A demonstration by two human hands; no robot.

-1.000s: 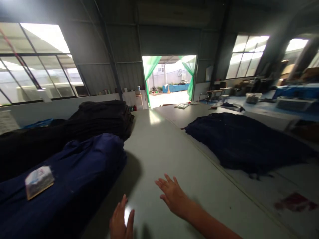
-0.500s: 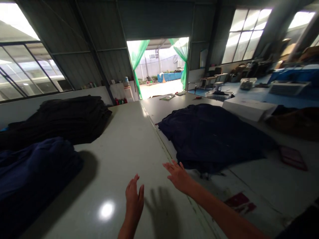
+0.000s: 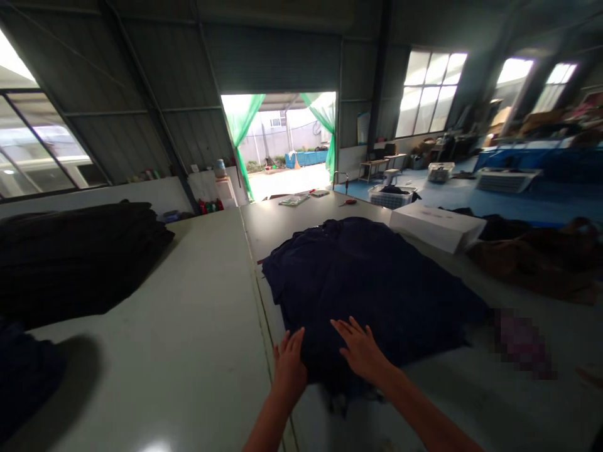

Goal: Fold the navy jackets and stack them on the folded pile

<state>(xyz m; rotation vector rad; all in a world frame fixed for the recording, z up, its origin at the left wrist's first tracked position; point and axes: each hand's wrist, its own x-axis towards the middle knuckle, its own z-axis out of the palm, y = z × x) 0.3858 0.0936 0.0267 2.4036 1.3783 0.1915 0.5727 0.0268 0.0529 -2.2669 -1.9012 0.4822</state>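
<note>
Dark navy garments (image 3: 372,276) lie spread in a pile on the table (image 3: 198,351), just beyond and under my hands. My left hand (image 3: 289,361) is at the pile's near left corner, fingers stretched forward and apart. Over the pile's near edge is my right hand (image 3: 360,345), its fingers spread and holding nothing. Whether either palm touches the cloth, I cannot tell.
On the left stand a stack of black cloth (image 3: 80,257) and a navy cloth heap (image 3: 28,370). A white box (image 3: 436,227) and brown cloth (image 3: 537,260) lie at the right. Scissors (image 3: 347,202) and packets (image 3: 294,199) rest at the table's far end.
The view has turned right. Both hands have moved from the bare table to the near edge of the navy pile, with the left hand shifting furthest to the right.
</note>
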